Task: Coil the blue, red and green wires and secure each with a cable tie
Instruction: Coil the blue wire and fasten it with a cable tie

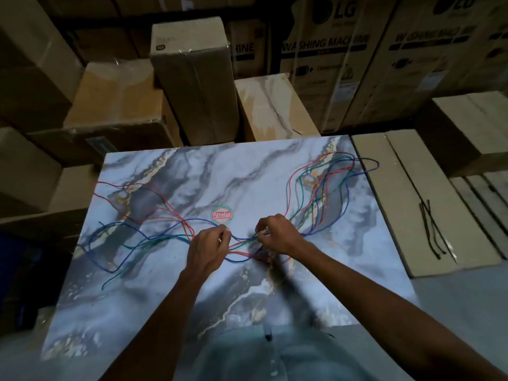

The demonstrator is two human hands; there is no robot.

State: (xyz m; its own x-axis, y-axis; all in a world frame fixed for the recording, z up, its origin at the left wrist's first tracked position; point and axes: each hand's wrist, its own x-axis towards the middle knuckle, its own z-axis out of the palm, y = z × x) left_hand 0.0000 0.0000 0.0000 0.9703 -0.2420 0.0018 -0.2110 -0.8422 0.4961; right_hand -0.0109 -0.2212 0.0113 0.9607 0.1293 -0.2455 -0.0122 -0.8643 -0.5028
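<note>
On the left of the marbled table top (170, 292), the red wire (143, 185), the blue wire (90, 240) and the green wire (143, 244) lay loose and crossed, none of them coiled. They all ran in toward the middle, where both hands met. The left hand (207, 247) pinched strands beside the round sticker (222, 214), and the right hand (277, 236) pinched the bundle close by, I think to separate one colour first. Further right, the wires looped in long bends near the table edge. The black cable ties (431, 229) waited on a flat carton (412, 204), within reach for later.
</note>
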